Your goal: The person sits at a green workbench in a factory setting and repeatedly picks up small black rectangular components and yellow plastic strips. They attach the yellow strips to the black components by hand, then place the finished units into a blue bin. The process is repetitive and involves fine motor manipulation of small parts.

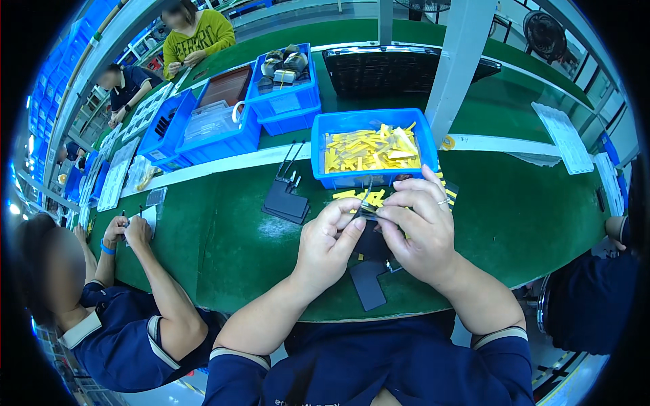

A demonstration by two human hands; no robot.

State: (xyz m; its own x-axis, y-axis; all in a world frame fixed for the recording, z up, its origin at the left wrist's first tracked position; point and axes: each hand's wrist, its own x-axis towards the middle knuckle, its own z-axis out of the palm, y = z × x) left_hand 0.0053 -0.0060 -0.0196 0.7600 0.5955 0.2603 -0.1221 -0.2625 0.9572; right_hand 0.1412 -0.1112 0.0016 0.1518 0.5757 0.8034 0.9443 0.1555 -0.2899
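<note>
Between the fingertips of both hands, above the green table, is a black flat part (370,241) with thin dark leads. My left hand (328,243) pinches it from the left between thumb and forefinger. From the other side my right hand (421,230), with a ring on one finger, pinches it near the leads. The fingers cover much of the part. A flat black L-shaped piece (367,284) with a small metal end lies nearer to me. To the left, a stack of similar black L-shaped pieces (286,201) has leads pointing away. Loose yellow strips (349,194) lie beyond my fingers.
A blue bin (321,177) full of yellow strips stands just beyond my hands. More blue bins (227,143) stand at the far left, beside a grey upright post (462,64) farther right. A co-worker (145,298) works close at my left; another person (589,298) sits at right.
</note>
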